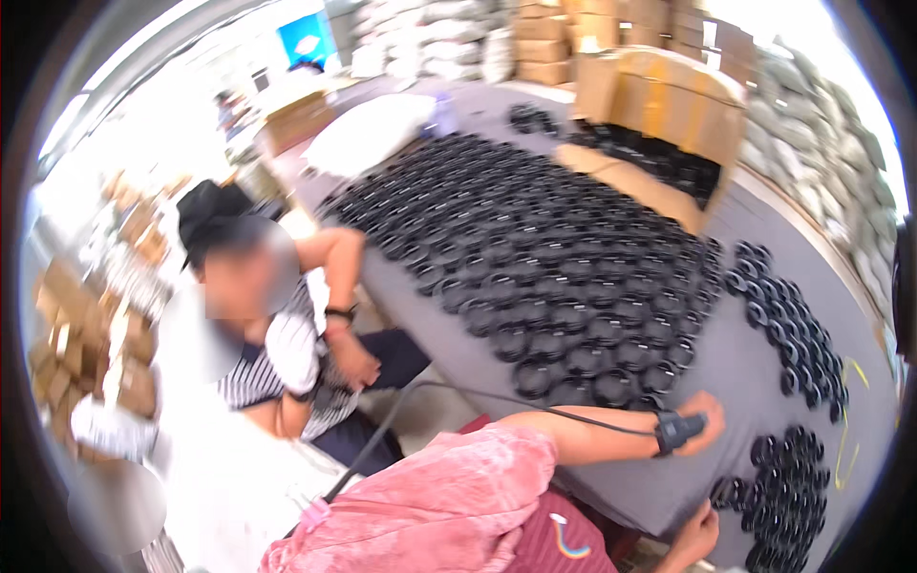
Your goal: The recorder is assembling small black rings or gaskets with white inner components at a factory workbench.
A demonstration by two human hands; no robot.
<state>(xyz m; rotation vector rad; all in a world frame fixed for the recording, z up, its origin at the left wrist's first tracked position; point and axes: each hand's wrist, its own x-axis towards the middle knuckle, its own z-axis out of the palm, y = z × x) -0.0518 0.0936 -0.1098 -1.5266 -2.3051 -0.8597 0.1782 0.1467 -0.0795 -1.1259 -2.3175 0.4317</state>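
My left hand (704,422), with a black device (676,431) strapped at its wrist, is over the grey tabletop (611,484), right of a large spread of black ring-shaped parts (564,277). Its fingers are blurred and partly hidden, and nothing shows in them. Close to the table's near edge, my right hand (700,533) is closed with its fingers curled. It is beside the left edge of a smaller cluster of black ring-shaped parts (788,492). Whether a part is in its fingers cannot be made out.
A third group of black rings (783,320) lies at the right. An open cardboard box (664,91) with black contents stands at the back, near a white sack (373,134). A person (277,325) sits at the left. A black cable (535,406) crosses my left arm.
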